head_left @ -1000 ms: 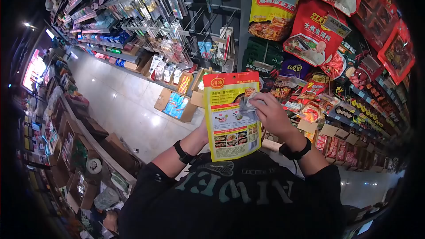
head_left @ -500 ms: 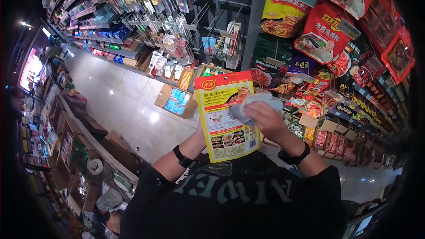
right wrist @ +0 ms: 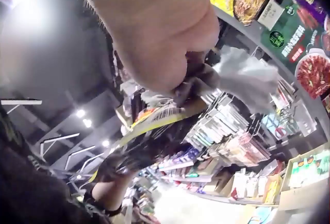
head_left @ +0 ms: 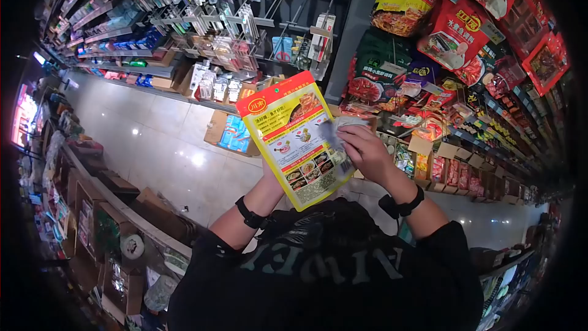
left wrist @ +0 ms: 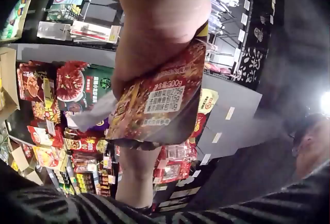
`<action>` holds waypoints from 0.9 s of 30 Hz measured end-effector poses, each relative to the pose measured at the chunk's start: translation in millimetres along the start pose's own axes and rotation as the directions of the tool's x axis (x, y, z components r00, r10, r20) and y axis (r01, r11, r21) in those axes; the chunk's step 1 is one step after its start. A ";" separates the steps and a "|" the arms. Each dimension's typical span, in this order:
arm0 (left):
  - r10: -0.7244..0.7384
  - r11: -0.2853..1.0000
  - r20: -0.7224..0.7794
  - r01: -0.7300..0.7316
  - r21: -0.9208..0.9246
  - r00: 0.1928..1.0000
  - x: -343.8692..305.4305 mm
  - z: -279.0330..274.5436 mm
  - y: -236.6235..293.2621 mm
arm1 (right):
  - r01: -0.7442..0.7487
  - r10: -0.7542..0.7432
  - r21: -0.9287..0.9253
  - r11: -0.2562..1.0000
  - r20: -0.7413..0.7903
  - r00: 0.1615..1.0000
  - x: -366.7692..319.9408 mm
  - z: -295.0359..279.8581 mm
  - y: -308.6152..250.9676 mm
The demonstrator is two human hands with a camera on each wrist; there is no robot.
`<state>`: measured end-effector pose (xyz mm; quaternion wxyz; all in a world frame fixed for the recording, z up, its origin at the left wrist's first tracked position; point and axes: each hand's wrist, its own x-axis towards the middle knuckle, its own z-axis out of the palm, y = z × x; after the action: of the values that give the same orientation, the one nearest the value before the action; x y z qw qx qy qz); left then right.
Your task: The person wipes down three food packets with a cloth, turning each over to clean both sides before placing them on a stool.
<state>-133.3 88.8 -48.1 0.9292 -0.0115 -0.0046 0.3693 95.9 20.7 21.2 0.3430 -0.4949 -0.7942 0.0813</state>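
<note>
A yellow seasoning packet with a red top band stands tilted in front of the chest, its printed back facing up. My left hand grips it from behind, with the fingers mostly hidden by the packet. In the left wrist view, that hand is against the packet's red-brown side, which bears a white label. My right hand pinches a grey-white cloth at the packet's right edge. Loose folds of the cloth hang out past the fingers in the right wrist view.
Red, yellow and green food packets hang on the right rack. Hooks with small goods stand ahead. A carton of blue packs is on the tiled floor. Cartons line a low shelf at left.
The packet has tipped to the left, its top edge now slanting. The cloth, spread over the packet's right side half a second ago, is now bunched at its right edge. The head view has shifted.
</note>
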 end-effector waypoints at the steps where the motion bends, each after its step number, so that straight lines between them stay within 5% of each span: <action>1: -0.008 0.998 0.059 0.011 -0.064 0.998 -1.4 -5.8 3.0 | -0.051 0.051 -0.004 0.999 0.001 0.999 -0.4 5.5 -4.2; 4: -0.002 0.999 -0.087 0.005 0.032 0.996 2.6 -4.4 8.1 | -0.033 0.028 0.046 0.998 0.094 0.995 10.0 18.6 -36.5; 8: -0.221 0.969 -0.010 0.221 0.115 0.975 -0.7 -21.1 18.8 | 0.200 -0.254 0.223 0.954 0.248 0.935 6.3 57.2 -77.9; 11: -0.139 0.984 0.012 0.136 0.117 0.990 -4.4 -15.4 15.9 | 0.173 -0.211 0.167 0.971 0.247 0.946 7.6 48.8 -73.4; 12: -0.064 0.990 -0.032 0.068 0.126 0.997 -3.2 -12.2 14.1 | 0.229 -0.221 0.000 0.974 0.263 0.939 14.0 32.6 -68.1; 14: 0.093 0.985 -0.113 -0.075 0.154 0.989 -0.5 -5.1 7.9 | 0.043 -0.036 -0.061 0.997 0.121 0.992 15.4 12.3 -48.5; 18: 0.179 0.941 -0.091 -0.144 0.305 0.980 0.2 13.8 -15.6 | -0.226 0.225 -0.031 0.974 -0.025 0.974 5.0 7.3 -33.8; 21: 0.025 0.999 0.171 -0.033 0.041 0.985 9.9 -8.4 -19.0 | 0.099 -0.123 0.239 0.966 0.087 0.989 -2.9 2.3 -69.5; 23: 0.023 0.991 0.123 -0.039 0.128 0.992 13.1 1.1 -26.9 | 0.165 -0.188 0.137 0.977 0.173 0.967 -10.7 -5.4 -83.2; 24: 0.021 0.985 0.097 -0.037 0.170 0.995 12.9 7.8 -31.6 | 0.196 -0.210 0.086 0.977 0.218 0.953 -16.3 -8.6 -86.3; 26: 0.102 0.942 0.088 -0.124 0.312 0.991 17.3 21.0 -49.4 | 0.065 -0.063 -0.043 0.997 0.043 0.997 -30.7 -28.9 -64.1; 27: 0.077 0.966 0.150 -0.111 0.235 0.986 19.2 18.0 -55.5 | -0.006 0.001 -0.101 0.995 -0.047 0.999 -38.7 -40.0 -51.1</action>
<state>-81.5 62.0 -28.8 0.9025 0.1279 -0.0237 0.4107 94.3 -45.7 57.2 0.3361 -0.5149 -0.7881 0.0300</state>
